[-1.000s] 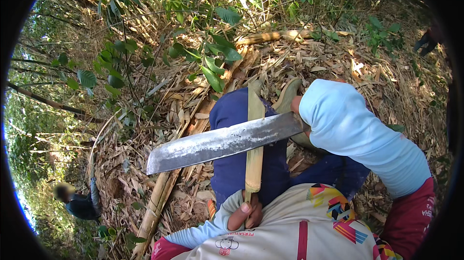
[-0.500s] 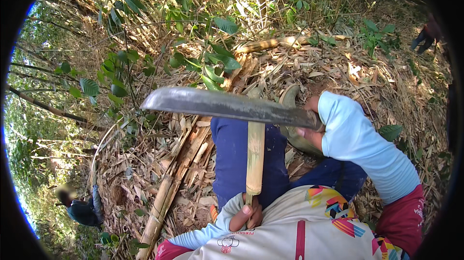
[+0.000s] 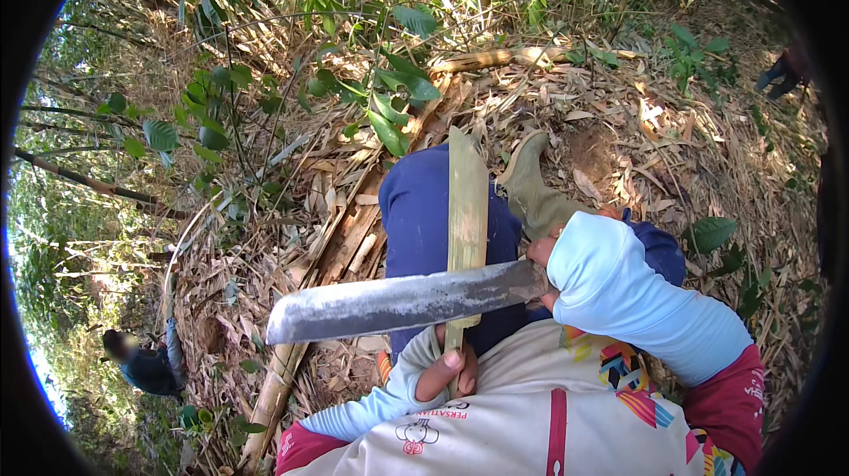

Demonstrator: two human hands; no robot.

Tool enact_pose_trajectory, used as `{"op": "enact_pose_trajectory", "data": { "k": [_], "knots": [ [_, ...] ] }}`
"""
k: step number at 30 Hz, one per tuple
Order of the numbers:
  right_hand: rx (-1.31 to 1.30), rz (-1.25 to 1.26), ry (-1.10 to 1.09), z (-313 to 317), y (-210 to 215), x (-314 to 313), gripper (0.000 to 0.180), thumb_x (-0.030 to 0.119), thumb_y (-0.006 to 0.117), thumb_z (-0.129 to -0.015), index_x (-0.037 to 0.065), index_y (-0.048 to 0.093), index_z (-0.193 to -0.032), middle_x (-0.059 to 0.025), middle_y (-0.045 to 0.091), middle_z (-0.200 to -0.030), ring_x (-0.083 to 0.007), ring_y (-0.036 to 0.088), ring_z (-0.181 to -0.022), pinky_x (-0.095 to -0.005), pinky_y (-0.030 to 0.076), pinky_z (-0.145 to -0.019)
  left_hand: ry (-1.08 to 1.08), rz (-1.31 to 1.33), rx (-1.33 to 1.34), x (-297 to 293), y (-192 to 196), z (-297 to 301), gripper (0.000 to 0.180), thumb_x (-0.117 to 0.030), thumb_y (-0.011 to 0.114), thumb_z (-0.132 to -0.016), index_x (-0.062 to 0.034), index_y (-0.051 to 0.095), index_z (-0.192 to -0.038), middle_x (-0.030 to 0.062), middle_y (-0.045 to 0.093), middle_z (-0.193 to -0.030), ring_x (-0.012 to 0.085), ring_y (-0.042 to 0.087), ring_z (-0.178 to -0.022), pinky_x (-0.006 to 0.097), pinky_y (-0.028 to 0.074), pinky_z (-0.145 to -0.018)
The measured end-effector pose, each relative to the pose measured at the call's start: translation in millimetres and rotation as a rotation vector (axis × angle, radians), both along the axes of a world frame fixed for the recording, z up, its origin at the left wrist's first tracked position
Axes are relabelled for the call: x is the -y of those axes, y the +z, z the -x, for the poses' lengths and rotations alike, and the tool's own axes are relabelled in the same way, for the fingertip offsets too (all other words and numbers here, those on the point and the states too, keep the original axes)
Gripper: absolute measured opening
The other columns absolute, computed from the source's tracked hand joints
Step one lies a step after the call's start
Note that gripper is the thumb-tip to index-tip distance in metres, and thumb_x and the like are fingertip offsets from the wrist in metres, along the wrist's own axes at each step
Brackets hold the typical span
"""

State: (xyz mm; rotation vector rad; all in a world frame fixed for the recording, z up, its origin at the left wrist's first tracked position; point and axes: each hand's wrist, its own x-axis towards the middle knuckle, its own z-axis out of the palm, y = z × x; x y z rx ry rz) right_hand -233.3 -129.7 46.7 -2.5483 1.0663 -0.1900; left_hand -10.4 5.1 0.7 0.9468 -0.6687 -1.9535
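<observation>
One pale-green bamboo slat (image 3: pixel 468 211), left hand (image 3: pixel 451 376) pinching its base; one mottled machete (image 3: pixel 398 301), right hand (image 3: pixel 543 252) gripping, tip free beyond trousers (image 3: pixel 414 211).

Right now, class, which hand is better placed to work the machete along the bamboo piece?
Probably the right hand: it grips one end of the machete, whose blade crosses over the bamboo piece in view. The left hand is occupied, holding the bamboo's near end.

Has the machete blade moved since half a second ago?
Yes: judged against the fallen log on the ground, the machete blade has come lower in the view, nearer the left hand.
</observation>
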Motion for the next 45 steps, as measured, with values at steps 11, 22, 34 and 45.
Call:
{"op": "enact_pose_trajectory", "data": {
  "k": [11,22,34,45],
  "knots": [
    [-0.03,-0.004,0.003,-9,1,2,0.015,0.026,0.057,-0.075,0.012,0.061,-0.081,-0.0084,0.06,-0.063,-0.0261,0.063,-0.061,-0.0473,0.04,-0.056,-0.038,-0.035,0.004,3,5,-1,0.024,-0.029,0.055,-0.094,-0.0102,0.042,-0.087,0.0038,0.048,-0.058,0.0119,0.043,-0.049,0.027,0.037,-0.048],
    [-0.084,-0.039,0.001,-13,9,12,0.016,0.025,0.055,-0.077,0.012,0.062,-0.082,-0.0088,0.061,-0.064,-0.0288,0.063,-0.061,-0.0471,0.041,-0.054,-0.104,-0.023,0.024,8,1,-5,0.024,-0.028,0.054,-0.094,-0.0102,0.04,-0.087,0.0028,0.047,-0.057,0.0115,0.043,-0.05,0.026,0.037,-0.05],
    [-0.159,-0.036,0.049,-15,15,10,0.012,0.021,0.055,-0.079,0.013,0.064,-0.081,-0.0099,0.061,-0.067,-0.0273,0.064,-0.063,-0.0446,0.046,-0.056,-0.073,-0.033,0.03,3,-2,-5,0.025,-0.029,0.056,-0.094,-0.0093,0.041,-0.085,0.0039,0.047,-0.056,0.0129,0.045,-0.051,0.027,0.039,-0.051],
    [-0.056,0.065,-0.009,-11,3,19,0.015,0.023,0.054,-0.077,0.012,0.063,-0.081,-0.0095,0.061,-0.065,-0.0296,0.062,-0.061,-0.0437,0.044,-0.054,-0.077,-0.017,0.058,7,3,-2,0.023,-0.027,0.055,-0.094,-0.0101,0.04,-0.088,0.0041,0.046,-0.057,0.0133,0.044,-0.05,0.028,0.039,-0.05]
  ]
}}
